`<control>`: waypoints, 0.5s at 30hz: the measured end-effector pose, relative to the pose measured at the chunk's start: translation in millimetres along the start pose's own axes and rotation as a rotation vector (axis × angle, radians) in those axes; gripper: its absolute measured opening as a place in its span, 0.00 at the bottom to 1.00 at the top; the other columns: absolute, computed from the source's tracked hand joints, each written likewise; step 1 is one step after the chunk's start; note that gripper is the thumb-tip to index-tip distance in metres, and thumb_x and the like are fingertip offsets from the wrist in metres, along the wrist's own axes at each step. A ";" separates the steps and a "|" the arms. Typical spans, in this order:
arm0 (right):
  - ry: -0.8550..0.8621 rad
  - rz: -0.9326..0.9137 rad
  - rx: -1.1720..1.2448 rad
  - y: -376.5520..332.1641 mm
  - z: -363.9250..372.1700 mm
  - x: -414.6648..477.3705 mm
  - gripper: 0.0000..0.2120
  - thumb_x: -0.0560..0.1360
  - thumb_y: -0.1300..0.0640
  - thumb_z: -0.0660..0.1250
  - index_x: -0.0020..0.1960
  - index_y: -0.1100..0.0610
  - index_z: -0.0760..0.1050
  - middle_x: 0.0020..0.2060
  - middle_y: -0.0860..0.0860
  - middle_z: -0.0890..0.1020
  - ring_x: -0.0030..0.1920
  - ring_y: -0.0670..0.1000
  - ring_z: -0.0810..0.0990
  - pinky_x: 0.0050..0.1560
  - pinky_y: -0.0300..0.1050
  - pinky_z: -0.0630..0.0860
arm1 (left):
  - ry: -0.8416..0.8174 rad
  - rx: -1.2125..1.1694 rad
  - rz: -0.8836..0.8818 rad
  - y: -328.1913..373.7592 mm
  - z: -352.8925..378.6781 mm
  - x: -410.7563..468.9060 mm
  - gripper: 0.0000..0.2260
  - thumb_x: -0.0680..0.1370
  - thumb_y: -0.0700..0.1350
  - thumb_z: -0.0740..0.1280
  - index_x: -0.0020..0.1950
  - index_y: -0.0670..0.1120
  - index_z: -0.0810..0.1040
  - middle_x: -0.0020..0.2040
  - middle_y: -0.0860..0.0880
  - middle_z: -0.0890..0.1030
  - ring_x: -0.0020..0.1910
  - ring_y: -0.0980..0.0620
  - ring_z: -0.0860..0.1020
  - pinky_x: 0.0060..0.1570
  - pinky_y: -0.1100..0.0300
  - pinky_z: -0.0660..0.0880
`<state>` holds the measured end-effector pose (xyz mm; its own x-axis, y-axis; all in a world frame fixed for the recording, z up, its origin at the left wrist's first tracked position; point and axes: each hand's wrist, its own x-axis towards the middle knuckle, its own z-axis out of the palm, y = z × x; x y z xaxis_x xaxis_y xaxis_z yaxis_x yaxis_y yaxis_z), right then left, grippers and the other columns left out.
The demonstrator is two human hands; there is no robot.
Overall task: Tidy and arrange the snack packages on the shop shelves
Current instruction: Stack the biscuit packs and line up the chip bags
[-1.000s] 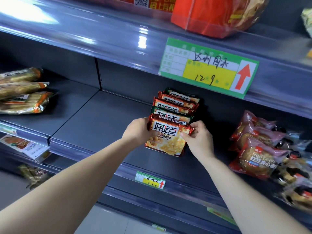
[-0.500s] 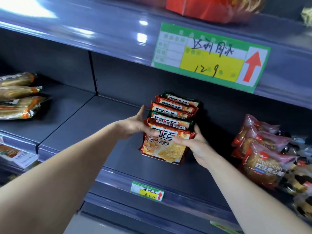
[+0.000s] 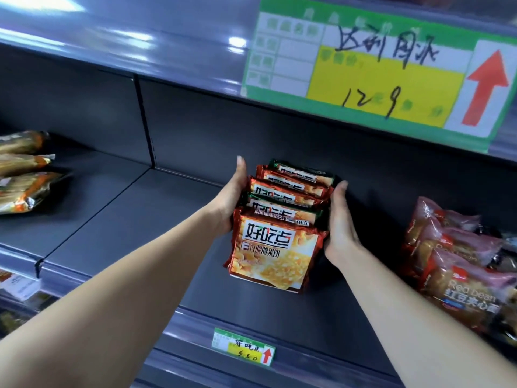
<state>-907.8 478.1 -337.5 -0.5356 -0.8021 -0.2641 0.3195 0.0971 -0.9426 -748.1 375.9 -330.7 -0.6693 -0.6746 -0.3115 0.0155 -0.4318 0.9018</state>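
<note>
A row of several orange and green biscuit packs (image 3: 282,217) stands one behind the other on the dark grey shelf (image 3: 117,236). The front pack (image 3: 275,257) leans forward, its printed face toward me. My left hand (image 3: 233,197) lies flat against the left side of the row, fingers straight and pointing to the back. On the right side my right hand (image 3: 340,222) presses the row with straight fingers. The row sits squeezed between both palms.
Pink red-bean bread bags (image 3: 458,264) lie piled at the right of the same shelf. Gold and orange packs (image 3: 23,175) are stacked at the far left. A big green price sign (image 3: 386,68) hangs on the shelf above; a small tag (image 3: 243,350) marks the front rail.
Both hands let go of the front pack's top corners and slid back along the sides of the row, fingers straightening. The camera has come closer to the shelf.
</note>
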 end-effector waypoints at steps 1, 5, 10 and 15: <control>0.000 0.017 0.036 -1.3 3.4 2.7 0.36 0.69 0.25 0.53 0.61 0.50 0.78 0.52 0.55 0.85 0.52 0.58 0.84 0.59 0.61 0.76 | 0.006 -0.001 -0.008 -0.6 0.4 1.6 0.38 0.73 0.74 0.45 0.51 0.46 0.80 0.48 0.42 0.85 0.44 0.43 0.84 0.44 0.51 0.82; -0.015 0.041 0.088 -4.4 12.1 4.5 0.30 0.74 0.29 0.53 0.51 0.53 0.80 0.44 0.55 0.86 0.44 0.58 0.85 0.50 0.56 0.79 | 0.007 -0.019 -0.008 -1.1 -0.5 3.2 0.38 0.73 0.74 0.45 0.53 0.46 0.80 0.46 0.43 0.85 0.42 0.45 0.84 0.41 0.53 0.81; -0.056 0.062 0.089 -3.1 13.6 7.8 0.29 0.75 0.30 0.52 0.49 0.52 0.80 0.43 0.55 0.86 0.43 0.57 0.86 0.48 0.54 0.80 | 0.026 -0.015 -0.016 0.1 -6.7 4.4 0.39 0.72 0.75 0.46 0.57 0.46 0.79 0.54 0.41 0.83 0.49 0.42 0.83 0.51 0.49 0.79; -0.045 0.040 0.081 -2.1 11.8 5.7 0.28 0.75 0.30 0.52 0.49 0.51 0.79 0.42 0.54 0.86 0.44 0.56 0.86 0.53 0.57 0.79 | 0.046 -0.036 -0.014 -0.2 -5.6 0.5 0.38 0.72 0.74 0.46 0.59 0.47 0.78 0.55 0.41 0.83 0.54 0.40 0.82 0.54 0.46 0.77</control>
<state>-902.3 466.4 -334.6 -0.4862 -0.8243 -0.2900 0.4033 0.0828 -0.9113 -744.3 372.2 -332.8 -0.6346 -0.6950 -0.3380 0.0336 -0.4618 0.8863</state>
